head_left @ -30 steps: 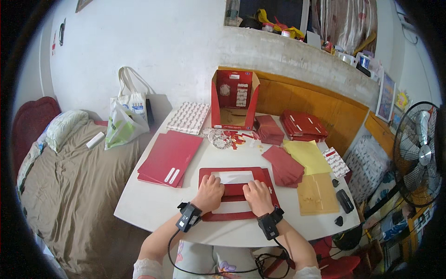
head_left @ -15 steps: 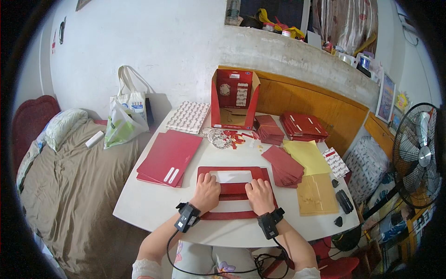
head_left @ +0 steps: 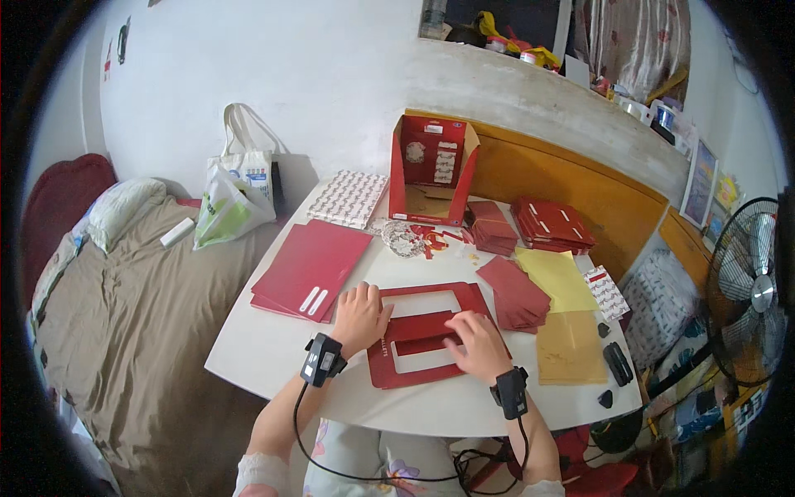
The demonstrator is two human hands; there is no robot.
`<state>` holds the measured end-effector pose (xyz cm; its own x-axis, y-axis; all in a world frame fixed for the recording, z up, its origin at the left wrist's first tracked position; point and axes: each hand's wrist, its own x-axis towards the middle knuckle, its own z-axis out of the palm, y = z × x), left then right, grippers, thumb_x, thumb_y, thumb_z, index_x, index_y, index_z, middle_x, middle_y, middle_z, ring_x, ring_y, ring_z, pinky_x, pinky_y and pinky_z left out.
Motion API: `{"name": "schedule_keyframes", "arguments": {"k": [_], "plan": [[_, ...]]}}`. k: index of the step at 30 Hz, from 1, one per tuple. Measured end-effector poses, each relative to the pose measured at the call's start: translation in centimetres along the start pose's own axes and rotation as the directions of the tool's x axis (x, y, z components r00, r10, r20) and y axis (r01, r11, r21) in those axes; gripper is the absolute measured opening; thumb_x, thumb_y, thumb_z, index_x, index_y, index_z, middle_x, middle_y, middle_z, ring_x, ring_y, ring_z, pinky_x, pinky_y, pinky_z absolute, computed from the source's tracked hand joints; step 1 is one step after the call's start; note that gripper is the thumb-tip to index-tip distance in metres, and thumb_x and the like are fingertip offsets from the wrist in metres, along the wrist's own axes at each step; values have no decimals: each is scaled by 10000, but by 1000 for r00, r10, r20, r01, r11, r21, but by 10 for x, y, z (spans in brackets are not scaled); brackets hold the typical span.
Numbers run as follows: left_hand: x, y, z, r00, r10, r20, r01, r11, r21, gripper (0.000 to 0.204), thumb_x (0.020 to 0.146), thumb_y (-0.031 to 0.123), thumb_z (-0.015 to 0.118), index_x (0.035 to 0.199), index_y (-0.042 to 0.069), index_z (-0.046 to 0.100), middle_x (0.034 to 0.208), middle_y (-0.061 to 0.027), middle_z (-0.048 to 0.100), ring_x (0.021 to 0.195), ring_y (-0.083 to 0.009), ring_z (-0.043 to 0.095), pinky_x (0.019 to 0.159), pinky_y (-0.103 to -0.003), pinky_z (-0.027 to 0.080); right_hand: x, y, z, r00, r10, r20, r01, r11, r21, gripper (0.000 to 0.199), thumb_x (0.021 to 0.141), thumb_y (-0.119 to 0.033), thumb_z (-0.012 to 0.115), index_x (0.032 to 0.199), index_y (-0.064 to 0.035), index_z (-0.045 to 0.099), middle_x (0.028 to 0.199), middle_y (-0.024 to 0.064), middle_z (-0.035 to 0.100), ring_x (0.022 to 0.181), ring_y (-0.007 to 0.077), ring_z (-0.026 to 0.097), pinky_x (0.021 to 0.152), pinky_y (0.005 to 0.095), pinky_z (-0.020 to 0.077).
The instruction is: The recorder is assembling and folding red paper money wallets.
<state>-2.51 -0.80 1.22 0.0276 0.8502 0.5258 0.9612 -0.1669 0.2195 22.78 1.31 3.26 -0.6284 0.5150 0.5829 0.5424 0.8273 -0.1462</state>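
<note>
A flat red card piece (head_left: 422, 331) with two rectangular window cut-outs lies on the white table (head_left: 273, 348) in front of me. My left hand (head_left: 360, 315) rests on its left edge, fingers pressing down. My right hand (head_left: 476, 344) lies flat on its right half, palm down over the middle fold. Both wrists wear black bands with cables running down.
A stack of red card sheets (head_left: 310, 267) lies to the left, smaller red pieces (head_left: 517, 290) and yellow envelopes (head_left: 567, 319) to the right. An open red box (head_left: 431, 170) stands at the back. A bed (head_left: 116, 315) is at left, a fan (head_left: 749, 290) at right.
The red card piece has been folded or turned so both window cut-outs show. My hands have shifted slightly along it, still pressing it flat.
</note>
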Motion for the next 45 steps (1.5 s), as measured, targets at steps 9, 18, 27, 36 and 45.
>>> {"name": "schedule_keyframes", "arguments": {"k": [9,18,27,36,45], "plan": [[4,-11,15,991,-107,-77,100,990,-101,358,892,307,553,995,-35,526,961,-189,553,875,-372,568,786,-471,428,-11,-35,30,913,-341,223,323,939,115,356,763,-347,701,897,-38,584,941,94,534,907,260,515,803,369,429],[13,-22,1,881,-329,-339,101,832,-545,379,947,217,456,1232,-30,417,1207,-244,491,1122,-396,486,951,-469,369,-1,-23,1,981,-159,-113,177,967,182,325,768,-138,710,1035,-38,553,977,106,526,926,294,540,815,393,448],[6,8,-9,967,11,-255,-163,798,-580,645,868,139,501,1406,-59,206,1397,-258,344,1330,-354,331,1117,-439,221,-16,-10,-19,835,160,-526,148,856,495,239,958,-180,424,1067,11,517,974,145,527,855,250,549,759,332,446],[1,1,8,893,-64,-445,-327,587,-741,563,874,-32,520,1359,-50,233,1249,-216,489,1150,-293,512,1024,-410,350,-6,-8,-22,800,185,-571,57,924,379,242,936,-124,428,1082,24,551,966,162,598,882,314,584,773,361,453],[19,16,-32,804,-31,-594,-491,528,-693,695,832,-38,601,1407,-15,211,1262,-211,496,1167,-286,536,938,-381,454,27,14,-34,744,126,-656,178,909,376,443,929,-11,471,1328,81,300,1277,226,459,1173,275,494,989,375,396]]}}
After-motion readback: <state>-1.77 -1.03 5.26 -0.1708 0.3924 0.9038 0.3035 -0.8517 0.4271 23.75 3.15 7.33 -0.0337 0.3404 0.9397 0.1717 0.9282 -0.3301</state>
